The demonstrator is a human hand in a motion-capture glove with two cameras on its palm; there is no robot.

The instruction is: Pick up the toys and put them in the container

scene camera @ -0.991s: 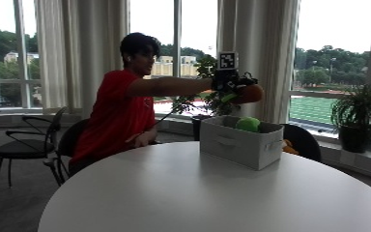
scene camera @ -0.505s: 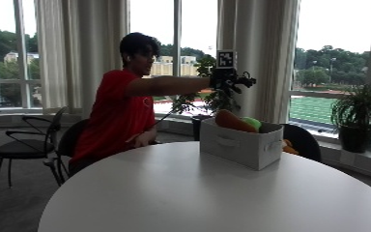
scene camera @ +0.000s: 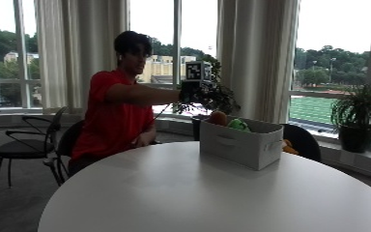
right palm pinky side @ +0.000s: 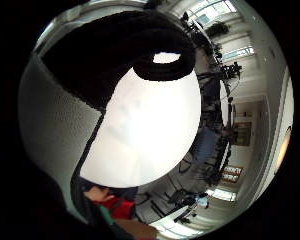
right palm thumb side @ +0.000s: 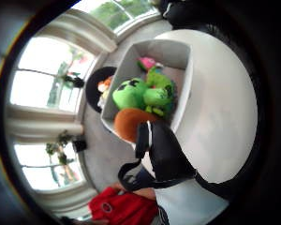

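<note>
From the outside view the gloved right hand [scene camera: 195, 94] is a dark shape held out above the near end of the box [scene camera: 240, 143], and its fingers are too small and dark there to read. In the thumb-side palm view one black finger [right palm thumb side: 161, 157] hangs curved in front of the lens with nothing in it; whether the whole hand is open or closed I cannot tell. The little-finger-side palm view is half blocked by the glove, and past it shows only the bare white table [right palm pinky side: 145, 135] and some dim chairs.

The toys lie inside the box: an orange toy [right palm thumb side: 131, 124] at the end nearest the hand, a green plush toy [right palm thumb side: 143, 93] in the middle, and a pink toy [right palm thumb side: 147, 62] at the far end, mostly covered by the green one. From the side only the tops of the orange and green toys show above the rim. Another small orange and white object [right palm thumb side: 103, 86] sits on a dark chair [scene camera: 301, 140] just behind the box, too blurred to name.

The person in a red shirt [scene camera: 108, 116] sits at the round white table. A potted plant [scene camera: 359, 118] stands on the window sill to one side, and curtains [scene camera: 256, 58] hang beside tall windows.
</note>
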